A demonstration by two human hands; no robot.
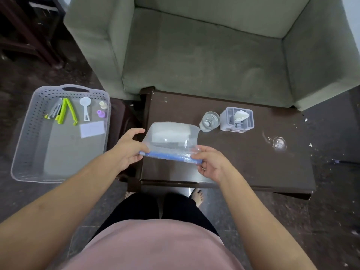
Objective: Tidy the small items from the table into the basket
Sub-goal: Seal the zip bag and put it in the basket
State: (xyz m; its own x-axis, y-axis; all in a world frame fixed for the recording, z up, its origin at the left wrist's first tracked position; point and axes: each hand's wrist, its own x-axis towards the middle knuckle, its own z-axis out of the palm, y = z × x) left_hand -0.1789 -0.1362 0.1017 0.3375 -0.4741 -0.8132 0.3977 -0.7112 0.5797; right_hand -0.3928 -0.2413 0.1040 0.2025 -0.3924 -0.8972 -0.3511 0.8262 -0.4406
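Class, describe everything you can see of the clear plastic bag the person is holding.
The clear plastic bag is a see-through zip pouch with a blue strip along its near edge. Something white and flat shows inside. It is held over the dark table's left part, with the strip towards the person. The left hand pinches the strip's left end, the right hand its right end.

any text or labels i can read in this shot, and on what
None can be read.
Grey organiser box on the table: a dark strip along its front base, too blurred to read.
White card in the basket: looks blank.
Zip bag held by both hands: blue seal strip, no print visible.
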